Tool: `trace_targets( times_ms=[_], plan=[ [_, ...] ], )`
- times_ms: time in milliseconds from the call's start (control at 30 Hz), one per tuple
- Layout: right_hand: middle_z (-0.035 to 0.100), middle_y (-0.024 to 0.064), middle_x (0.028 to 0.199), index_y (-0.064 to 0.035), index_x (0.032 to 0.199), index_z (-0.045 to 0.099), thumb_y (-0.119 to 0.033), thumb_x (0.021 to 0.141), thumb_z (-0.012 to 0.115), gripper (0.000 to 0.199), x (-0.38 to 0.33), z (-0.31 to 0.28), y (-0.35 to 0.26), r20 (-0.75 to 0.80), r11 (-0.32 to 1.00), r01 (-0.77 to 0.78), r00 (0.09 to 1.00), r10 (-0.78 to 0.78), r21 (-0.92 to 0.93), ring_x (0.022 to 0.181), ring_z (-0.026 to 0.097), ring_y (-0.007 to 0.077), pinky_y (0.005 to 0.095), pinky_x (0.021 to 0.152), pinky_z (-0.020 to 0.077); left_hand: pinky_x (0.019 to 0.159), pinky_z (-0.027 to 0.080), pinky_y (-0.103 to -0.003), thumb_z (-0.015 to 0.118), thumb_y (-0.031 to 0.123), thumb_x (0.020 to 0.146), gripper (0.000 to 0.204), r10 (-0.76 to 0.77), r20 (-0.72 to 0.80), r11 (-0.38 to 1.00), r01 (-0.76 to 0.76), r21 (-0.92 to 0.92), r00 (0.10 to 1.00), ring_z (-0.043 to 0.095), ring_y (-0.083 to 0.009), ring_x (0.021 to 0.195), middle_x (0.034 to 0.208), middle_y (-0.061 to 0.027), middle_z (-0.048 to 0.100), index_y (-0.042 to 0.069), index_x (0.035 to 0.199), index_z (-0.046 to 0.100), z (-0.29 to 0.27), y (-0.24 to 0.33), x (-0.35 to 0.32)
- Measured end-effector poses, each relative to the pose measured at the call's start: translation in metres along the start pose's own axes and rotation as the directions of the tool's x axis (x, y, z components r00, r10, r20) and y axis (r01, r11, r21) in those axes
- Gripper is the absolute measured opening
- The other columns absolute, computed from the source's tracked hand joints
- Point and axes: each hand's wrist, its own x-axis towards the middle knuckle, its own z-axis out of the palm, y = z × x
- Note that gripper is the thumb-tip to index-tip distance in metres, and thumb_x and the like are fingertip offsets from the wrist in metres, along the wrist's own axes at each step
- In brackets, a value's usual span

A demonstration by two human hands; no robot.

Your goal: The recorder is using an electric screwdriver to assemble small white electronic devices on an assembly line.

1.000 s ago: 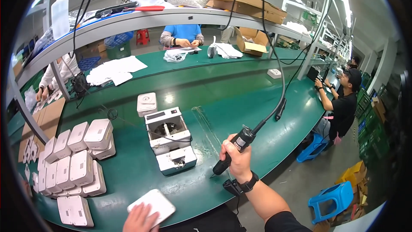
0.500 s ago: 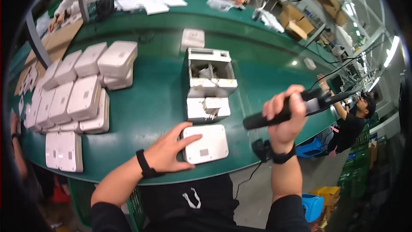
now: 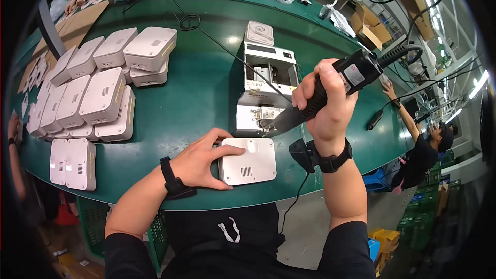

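A: Why is the left hand (image 3: 199,161) spread over that white box?

B: It pins the white plastic casing (image 3: 247,161) flat on the green workbench (image 3: 206,93), right at the near edge. The fingers lie open, thumb along the front side and fingertips on the top, pressing rather than gripping, so the casing cannot slide.

A: And the right hand (image 3: 324,108)?

B: Its fingers are wrapped fully closed around a black electric screwdriver (image 3: 330,90), held slanted with the tip pointing down toward the casing's far edge. The cable runs up and away from its rear end, which keeps it off the work.

A: What is the white machine just behind?

B: It looks like an automatic screw feeder (image 3: 267,90), placed just beyond the casing so the driver tip has a short way to it.

A: The stacks on the left?

B: More white casings (image 3: 98,93) of the same kind, laid in rows and piled, well apart from the one being held.
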Motion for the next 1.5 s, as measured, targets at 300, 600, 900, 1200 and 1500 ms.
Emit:
trace_targets(
  times_ms=[300,600,900,1200,1500],
  plan=[
    [0.048,0.0072,0.059,-0.0051,0.095,0.05,-0.023,0.094,0.053,0.018,-0.027,-0.017,-0.006,-0.036,1.0,0.004,0.999,-0.004,0.002,0.045,0.045,0.0163,0.0335,0.049,0.0424,0.094,0.051,-0.04,0.09,0.028,0.058,0.075,-0.013,-0.018,0.999,0.012,-0.032,1.0,0.055,-0.0322,0.112,0.125,-0.0131,0.046,0.02,0.127,0.061,0.0,-0.005,0.003],
    [0.047,0.0071,0.059,-0.0062,0.091,0.047,-0.023,0.093,0.052,0.018,-0.037,-0.024,0.019,-0.064,0.999,-0.036,0.997,0.037,0.022,0.047,0.045,0.0164,0.0339,0.049,0.042,0.094,0.051,-0.04,0.09,0.028,0.058,0.075,-0.029,0.001,0.999,0.029,-0.046,1.0,0.055,-0.0325,0.111,0.124,-0.0125,0.046,0.02,0.127,0.061,0.002,-0.004,0.004],
    [0.047,0.007,0.059,-0.0064,0.094,0.048,-0.022,0.093,0.052,0.017,-0.029,-0.027,0.021,-0.059,1.0,-0.011,0.998,0.01,-0.013,0.047,0.045,0.0166,0.0345,0.05,0.0429,0.094,0.051,-0.041,0.09,0.029,0.059,0.075,-0.018,-0.01,0.999,0.018,-0.049,1.0,0.056,-0.0325,0.111,0.124,-0.0127,0.046,0.02,0.127,0.06,0.002,-0.006,0.003],
    [0.049,0.0077,0.061,-0.0059,0.096,0.049,-0.023,0.095,0.05,0.017,-0.006,0.002,0.001,-0.114,0.991,0.118,0.987,-0.11,0.059,0.047,0.047,0.0176,0.0354,0.05,0.0442,0.094,0.051,-0.04,0.09,0.03,0.059,0.075,0.004,-0.021,0.999,-0.005,-0.04,1.0,0.055,-0.0322,0.111,0.125,-0.0133,0.046,0.02,0.127,0.059,0.003,-0.005,0.0],
    [0.049,0.0081,0.061,-0.0043,0.097,0.049,-0.022,0.095,0.051,0.018,-0.021,0.013,-0.006,0.026,0.998,-0.001,1.0,0.0,0.07,0.046,0.047,0.0177,0.0351,0.049,0.0442,0.096,0.049,-0.041,0.09,0.031,0.059,0.077,0.013,-0.023,0.999,-0.014,-0.036,1.0,0.054,-0.0335,0.112,0.126,-0.0146,0.045,0.017,0.128,0.06,0.002,-0.008,-0.001]
  ],
)
